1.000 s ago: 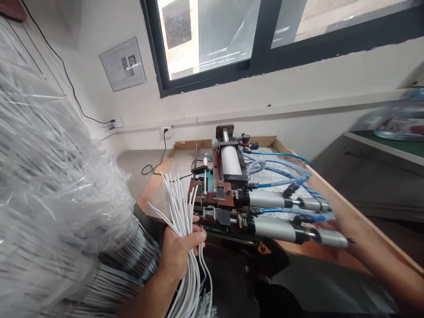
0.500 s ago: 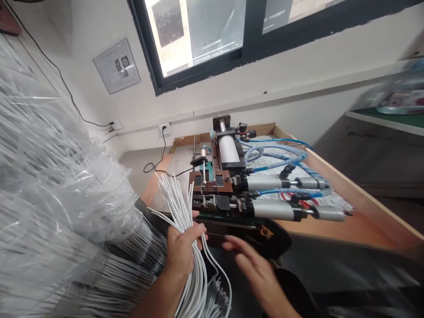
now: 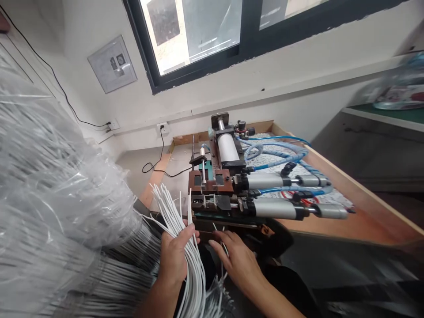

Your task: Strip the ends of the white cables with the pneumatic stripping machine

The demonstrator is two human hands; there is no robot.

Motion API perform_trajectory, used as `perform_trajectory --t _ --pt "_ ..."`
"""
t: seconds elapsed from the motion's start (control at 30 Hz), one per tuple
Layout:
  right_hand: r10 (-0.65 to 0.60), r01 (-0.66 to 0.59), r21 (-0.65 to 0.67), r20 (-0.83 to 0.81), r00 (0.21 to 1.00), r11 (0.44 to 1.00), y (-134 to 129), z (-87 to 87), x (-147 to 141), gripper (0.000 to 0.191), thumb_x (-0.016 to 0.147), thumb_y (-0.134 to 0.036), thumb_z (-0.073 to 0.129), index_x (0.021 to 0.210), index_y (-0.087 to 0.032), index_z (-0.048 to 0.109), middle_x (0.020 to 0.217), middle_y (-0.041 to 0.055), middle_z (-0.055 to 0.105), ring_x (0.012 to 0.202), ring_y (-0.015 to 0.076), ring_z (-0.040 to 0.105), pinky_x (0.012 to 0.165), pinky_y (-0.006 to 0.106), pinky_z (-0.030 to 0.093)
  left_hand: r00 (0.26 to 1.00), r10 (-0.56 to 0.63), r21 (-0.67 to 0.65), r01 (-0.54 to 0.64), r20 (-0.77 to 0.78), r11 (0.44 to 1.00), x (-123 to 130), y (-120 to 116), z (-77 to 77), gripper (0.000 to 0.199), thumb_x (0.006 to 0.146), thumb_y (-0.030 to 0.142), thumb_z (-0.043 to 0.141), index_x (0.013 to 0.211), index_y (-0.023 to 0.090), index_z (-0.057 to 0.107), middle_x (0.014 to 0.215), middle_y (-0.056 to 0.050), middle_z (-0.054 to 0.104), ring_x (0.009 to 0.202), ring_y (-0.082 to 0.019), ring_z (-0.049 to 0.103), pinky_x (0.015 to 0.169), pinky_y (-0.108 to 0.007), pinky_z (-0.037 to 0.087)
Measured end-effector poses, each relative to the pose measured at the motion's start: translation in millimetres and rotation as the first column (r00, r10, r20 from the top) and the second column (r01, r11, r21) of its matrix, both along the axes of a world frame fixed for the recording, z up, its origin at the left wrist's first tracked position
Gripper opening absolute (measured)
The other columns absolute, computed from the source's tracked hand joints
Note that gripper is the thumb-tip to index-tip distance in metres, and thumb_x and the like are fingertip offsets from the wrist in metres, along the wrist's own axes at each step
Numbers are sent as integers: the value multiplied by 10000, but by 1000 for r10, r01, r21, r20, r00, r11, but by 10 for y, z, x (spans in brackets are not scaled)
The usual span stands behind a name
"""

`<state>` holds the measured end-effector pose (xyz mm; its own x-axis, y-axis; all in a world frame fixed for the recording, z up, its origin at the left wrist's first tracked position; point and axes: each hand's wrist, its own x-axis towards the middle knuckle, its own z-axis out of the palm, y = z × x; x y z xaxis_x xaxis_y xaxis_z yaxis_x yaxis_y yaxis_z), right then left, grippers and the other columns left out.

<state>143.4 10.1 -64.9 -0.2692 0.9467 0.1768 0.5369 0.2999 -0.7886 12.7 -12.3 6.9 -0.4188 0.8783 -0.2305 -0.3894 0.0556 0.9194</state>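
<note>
My left hand (image 3: 175, 249) is closed around a thick bundle of white wires (image 3: 195, 269). Their cut ends fan out above the fist, toward the machine. To the right of the bundle, my right hand (image 3: 236, 256) has its thumb and fingers curled around one or two loose white wires (image 3: 226, 251), with short ends poking out above the fingers. Just beyond both hands stands a pneumatic machine (image 3: 212, 181) with metal cylinders and small dark jaws; neither hand touches it.
Plastic-wrapped bundles of wires (image 3: 76, 190) are piled on the left. Blue air hoses (image 3: 281, 154) run from the machine across a wooden-edged tray (image 3: 371, 198) of white scraps. A black cable (image 3: 162, 145) runs to a wall socket. At right is a green-topped shelf (image 3: 397, 117).
My right hand has moved slightly left and up, and loose wires that hung beside the bundle are now in its fingers. My left hand has shifted slightly left with the bundle.
</note>
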Motion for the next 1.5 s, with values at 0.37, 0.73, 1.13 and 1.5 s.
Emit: perform_trajectory --t 0.37,0.73,1.13,1.5 --pt "19 -204 -181 -701 713 962 110 461 -393 288 765 -376 486 810 -147 655 652 25 554 610 115 481 571 220 386 998 -36 25 35 47 999 -62 145 101 139 539 169 690 627 106 602 564 -7 588 543 -118 543 581 -235 429" --pt "-248 -175 -432 -754 609 885 162 292 -247 321 709 -412 552 844 -134 636 557 0 496 522 93 407 476 197 302 998 52 -61 -50 32 997 -81 292 147 122 572 154 680 649 113 595 604 -1 590 569 -105 542 569 -231 460" --pt "-242 -288 -485 -765 596 825 246 337 -226 305 704 -428 547 720 -131 612 525 -28 423 505 73 343 486 181 274 991 89 -90 -80 104 993 -47 344 161 136 542 137 698 653 111 623 635 -11 621 615 -116 571 601 -226 467" --pt "-166 -282 -404 -780 603 870 175 384 -395 283 654 -417 606 694 -141 658 596 0 510 526 79 378 489 195 297 988 1 -32 4 156 999 -29 327 177 176 545 161 695 697 116 621 619 -9 618 568 -111 565 574 -215 449"
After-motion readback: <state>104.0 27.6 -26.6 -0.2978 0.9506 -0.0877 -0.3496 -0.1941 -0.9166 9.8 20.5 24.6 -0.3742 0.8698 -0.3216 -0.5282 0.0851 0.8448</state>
